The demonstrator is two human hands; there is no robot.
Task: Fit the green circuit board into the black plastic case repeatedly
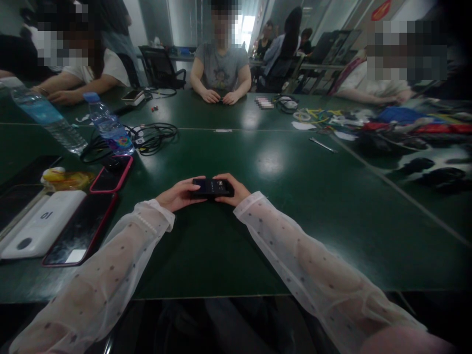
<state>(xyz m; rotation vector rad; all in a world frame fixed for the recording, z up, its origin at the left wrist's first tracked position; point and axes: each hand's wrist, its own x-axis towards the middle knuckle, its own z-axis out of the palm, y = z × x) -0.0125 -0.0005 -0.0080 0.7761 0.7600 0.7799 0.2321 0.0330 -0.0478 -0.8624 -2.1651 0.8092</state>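
Note:
A small black handheld device [211, 187] with a dark screen and pale markings is held level just above or on the green table [221, 246]; I cannot tell if it touches. My left hand [179, 193] grips its left end, thumb on top and fingers behind and below. Around the right end, my right hand [233, 190] is closed, with its fingers at the back and thumb along the front. Sheer white dotted sleeves cover both forearms.
To the left lie a red-edged phone [83, 228], a white power bank [46, 223], a pink-cased phone [111, 173], coiled black cables [158, 137] and two bottles, one with a blue cap [110, 125]. At the right are a wrench [323, 145] and piled cables [401, 123]. Several people sit around.

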